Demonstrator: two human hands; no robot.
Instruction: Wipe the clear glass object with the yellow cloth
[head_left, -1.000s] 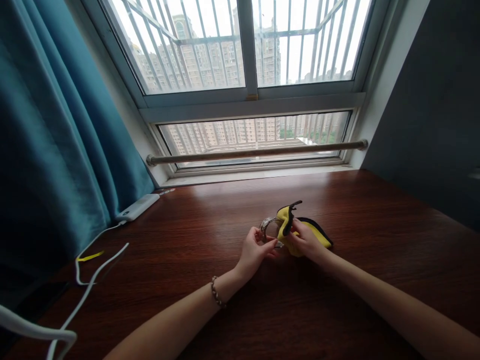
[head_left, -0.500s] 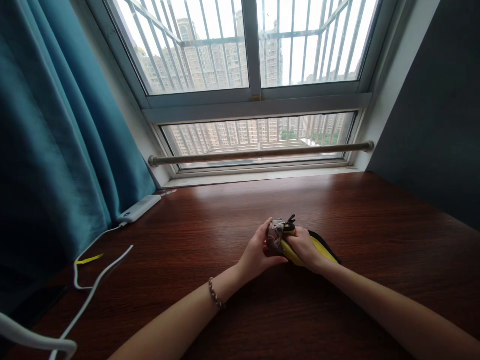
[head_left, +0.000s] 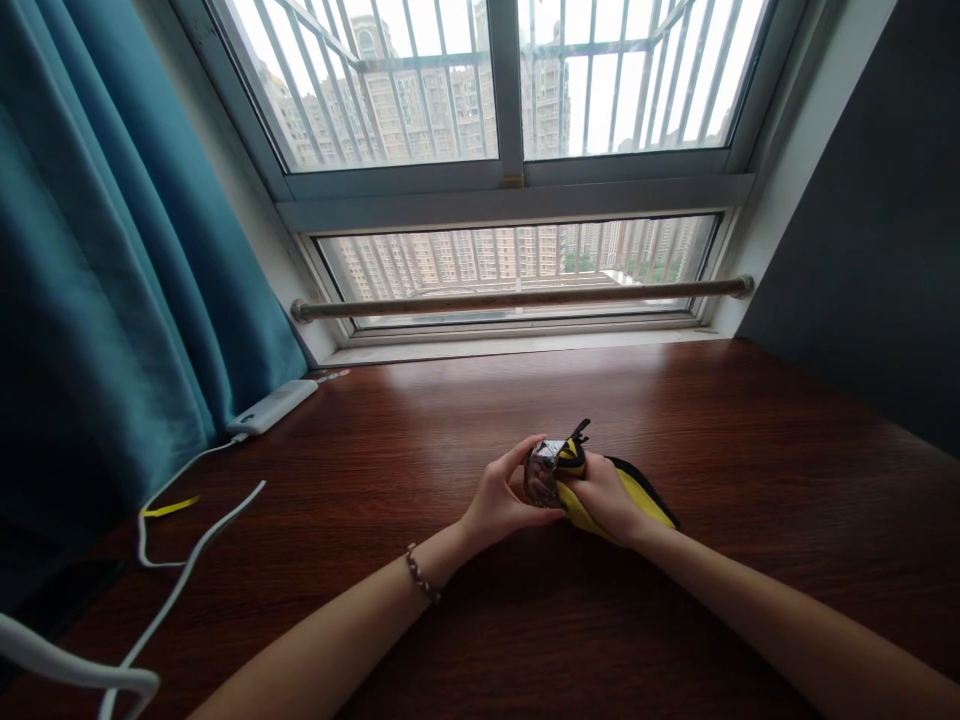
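Two hands together, left hand (head_left: 501,497) fingers curled round metal watch (head_left: 543,470), right hand (head_left: 604,497) pressing yellow cloth (head_left: 645,503)

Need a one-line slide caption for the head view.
Left hand holds a watch while right hand presses a yellow cloth to it, over a wooden desk.

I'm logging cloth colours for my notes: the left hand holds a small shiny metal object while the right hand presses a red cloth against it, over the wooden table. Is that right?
Not quite: the cloth is yellow with a dark edge, not red, as the head view shows. The rest stands: the left hand holds the small shiny metal object, and the right hand presses the cloth against it over the wooden table.
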